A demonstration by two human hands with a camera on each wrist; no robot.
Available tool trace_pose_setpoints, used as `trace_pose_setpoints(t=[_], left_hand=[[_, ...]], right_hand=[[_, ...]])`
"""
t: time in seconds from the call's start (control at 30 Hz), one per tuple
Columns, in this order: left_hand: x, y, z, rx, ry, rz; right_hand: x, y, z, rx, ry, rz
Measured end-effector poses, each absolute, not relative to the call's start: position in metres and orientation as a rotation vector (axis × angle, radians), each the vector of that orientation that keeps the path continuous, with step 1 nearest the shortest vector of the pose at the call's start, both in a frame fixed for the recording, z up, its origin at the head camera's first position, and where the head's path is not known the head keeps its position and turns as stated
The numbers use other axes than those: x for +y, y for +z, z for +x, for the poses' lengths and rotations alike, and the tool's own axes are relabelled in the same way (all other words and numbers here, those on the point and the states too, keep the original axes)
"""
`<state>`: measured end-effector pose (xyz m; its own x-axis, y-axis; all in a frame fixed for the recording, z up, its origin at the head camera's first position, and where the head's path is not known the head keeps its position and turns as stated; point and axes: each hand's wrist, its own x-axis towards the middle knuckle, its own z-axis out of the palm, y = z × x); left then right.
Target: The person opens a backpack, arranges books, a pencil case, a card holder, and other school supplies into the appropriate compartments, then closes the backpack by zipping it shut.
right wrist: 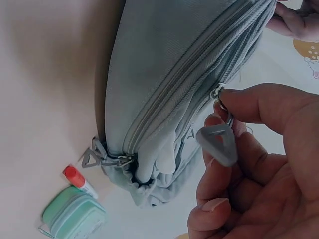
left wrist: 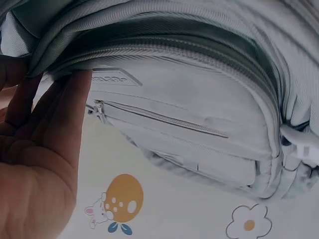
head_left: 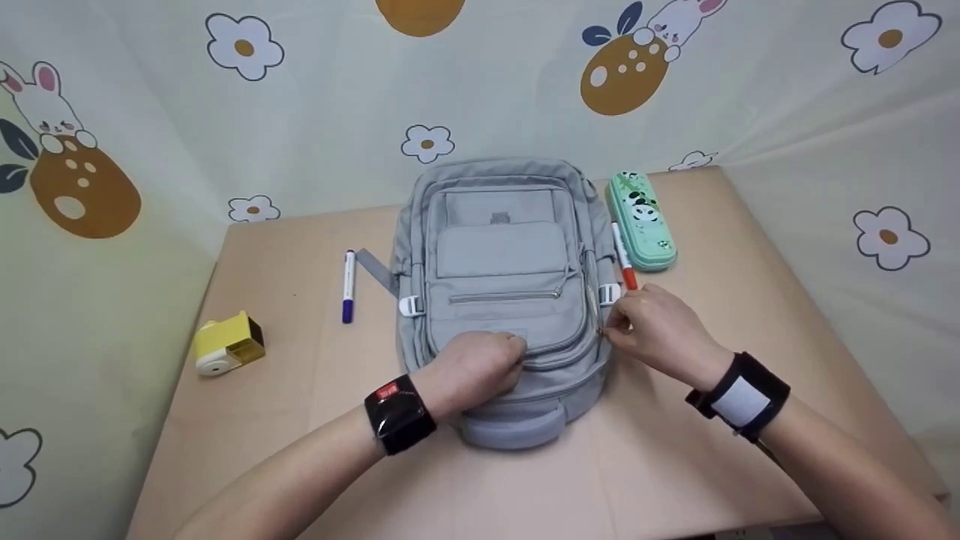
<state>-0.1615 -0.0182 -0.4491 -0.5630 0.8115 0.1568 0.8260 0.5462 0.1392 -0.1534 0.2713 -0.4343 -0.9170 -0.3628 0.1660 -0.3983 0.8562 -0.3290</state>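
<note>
A grey backpack (head_left: 502, 251) lies on the table, front panel up, its padded bottom or handle end toward me. My left hand (head_left: 476, 367) grips the fabric near the front compartment's edge. In the left wrist view, its fingers (left wrist: 70, 107) are bent at a fold beside the unzipped opening (left wrist: 199, 37). At the bag's right side, my right hand (head_left: 664, 334) pinches a zipper. The right wrist view shows thumb and forefinger on the slider, with the grey triangular zipper pull (right wrist: 222, 144) hanging against the fingers. Another zipper pull (right wrist: 92, 158) dangles from a second zipper.
Left of the bag lie a blue-capped marker (head_left: 348, 286) and a yellow pencil sharpener (head_left: 229, 343). Close by the bag's right side are a red-capped marker (head_left: 624, 259) and a green panda pencil case (head_left: 643, 221). A patterned curtain (head_left: 322, 97) surrounds the table (head_left: 300, 420).
</note>
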Motion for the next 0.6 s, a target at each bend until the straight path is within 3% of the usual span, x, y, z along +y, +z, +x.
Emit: trace_pose_setpoints(t=[0.6], left_hand=[[-0.02, -0.451, -0.166, -2.772, -0.457, -1.407]], right_hand=[[0.238, -0.439, -0.126, -2.964, 0.794, 0.715]])
